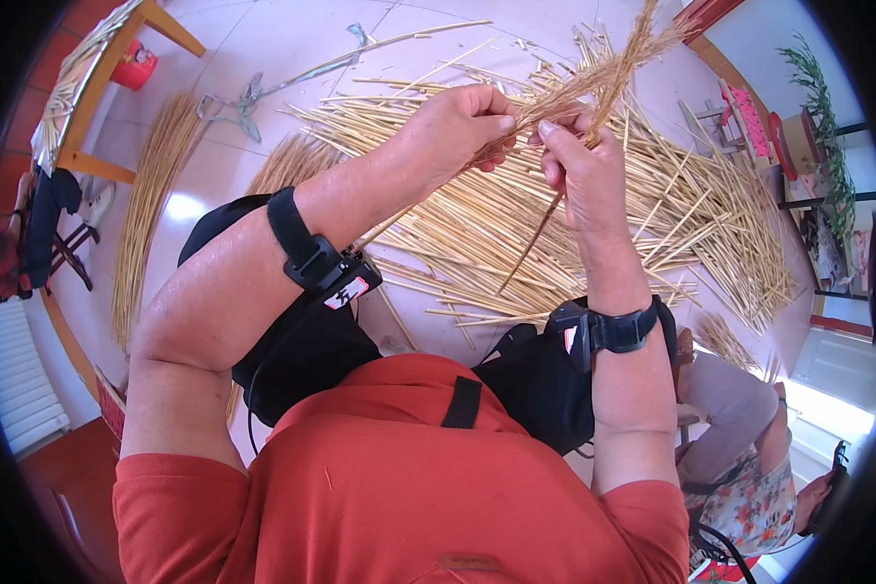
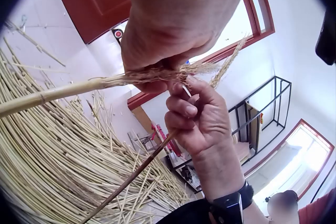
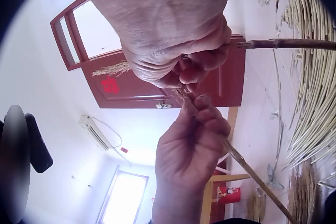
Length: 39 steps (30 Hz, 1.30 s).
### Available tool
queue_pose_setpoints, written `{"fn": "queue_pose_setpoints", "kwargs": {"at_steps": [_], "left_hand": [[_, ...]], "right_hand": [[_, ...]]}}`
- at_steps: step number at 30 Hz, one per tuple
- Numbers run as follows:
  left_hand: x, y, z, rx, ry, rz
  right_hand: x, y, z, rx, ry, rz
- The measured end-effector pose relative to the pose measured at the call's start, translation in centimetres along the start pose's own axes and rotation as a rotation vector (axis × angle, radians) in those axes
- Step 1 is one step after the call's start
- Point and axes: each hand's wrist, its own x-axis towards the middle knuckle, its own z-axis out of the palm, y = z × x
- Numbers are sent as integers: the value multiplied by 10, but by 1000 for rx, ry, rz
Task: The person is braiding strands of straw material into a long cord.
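Note:
In the head view my left hand (image 1: 472, 127) pinches a pale stalk with a feathery seed head (image 1: 565, 92). Close beside it, my right hand (image 1: 592, 180) grips a thinner, dark stalk (image 1: 533, 243) that slants down and left below the fingers. The left wrist view has the pale stalk (image 2: 50, 95) running into my left hand (image 2: 170, 40), its frayed part meeting the fingertips of my right hand (image 2: 202, 119). From the right wrist, the dark stalk (image 3: 294, 44) comes out of my right hand (image 3: 178, 40), above my left hand (image 3: 191, 142); the hands nearly touch.
Many cut stalks (image 1: 477, 229) lie spread over the tiled floor beneath the hands. Bundles with feathery heads (image 1: 156, 195) lie at the left, near a wooden table (image 1: 97, 167) and a red bucket (image 1: 134, 68). Another person (image 1: 749, 487) sits at the lower right.

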Motion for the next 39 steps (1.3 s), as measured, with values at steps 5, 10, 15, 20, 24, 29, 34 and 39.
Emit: {"fn": "queue_pose_setpoints", "kwargs": {"at_steps": [5, 10, 15, 20, 24, 29, 34, 39], "left_hand": [[-3, 5, 3, 45, 22, 3], [-5, 4, 2, -18, -46, 10], [-2, -1, 0, -143, -65, -52], [-2, -2, 0, -149, -66, -67], [-3, 1, -1, -143, -54, -91], [-3, 1, -2, -122, -82, -67], [-3, 0, -1, -113, -80, -72], [-5, 3, 1, -41, -74, -62]], "right_hand": [[-2, -3, 0, -73, -17, -43], [-3, -2, -1, -23, 5, -51], [-2, -3, -1, -33, -5, -28], [-2, -2, -1, -6, -15, -27], [-2, 0, -2, 2, -38, -20], [-3, 0, -1, -15, -44, -14], [-2, 1, -3, -20, -53, -22], [-3, 1, -2, -10, -62, -20]]}}
